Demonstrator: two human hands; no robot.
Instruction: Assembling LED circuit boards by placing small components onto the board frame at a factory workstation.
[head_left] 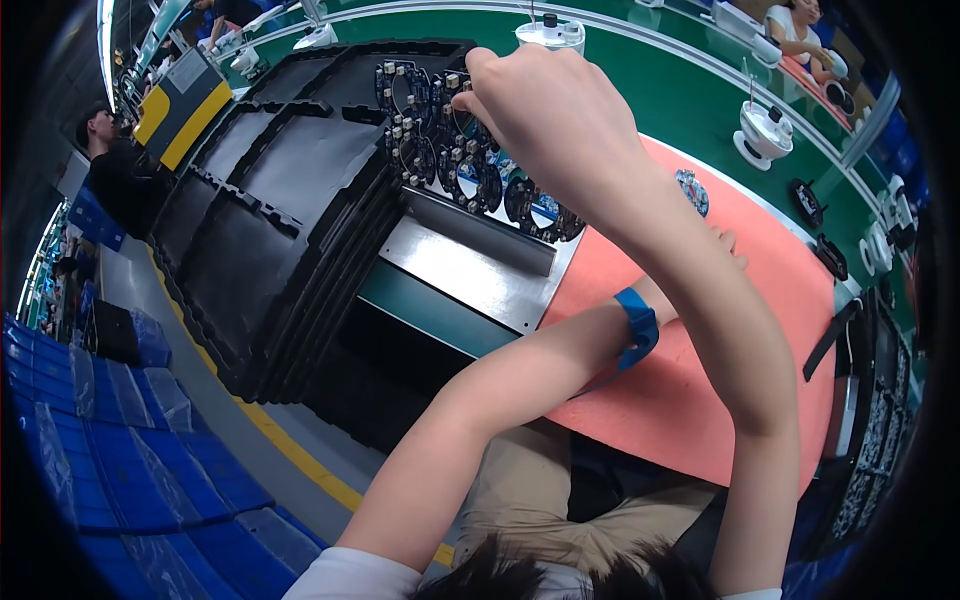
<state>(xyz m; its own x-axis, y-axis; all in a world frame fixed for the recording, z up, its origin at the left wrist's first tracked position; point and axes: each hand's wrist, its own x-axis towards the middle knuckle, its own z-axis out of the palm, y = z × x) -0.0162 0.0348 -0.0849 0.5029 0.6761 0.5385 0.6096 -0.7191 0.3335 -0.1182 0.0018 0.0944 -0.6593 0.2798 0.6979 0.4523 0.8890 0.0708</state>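
Note:
My right hand (pixel 565 110) reaches across to the upper left, its thumb and fingers pinched on a panel of ring-shaped circuit boards (pixel 462 160). Small pale connectors dot the dark rings. Below it, my left forearm crosses under the right one, with a blue wrist strap (pixel 638 328) around the wrist. My left hand (pixel 728 246) lies on the orange mat (pixel 690 400), partly hidden by the right forearm; the fingertips that show are stretched out and hold nothing. Just beyond them sits a small round circuit board (pixel 691 193).
Stacked black trays (pixel 270 200) stand at the left, beside a metal plate (pixel 460 270). White round devices (pixel 764 135) stand along the green bench (pixel 680 90). Blue bins (pixel 130 470) fill the lower left. A person in black (pixel 125 185) is at the far left.

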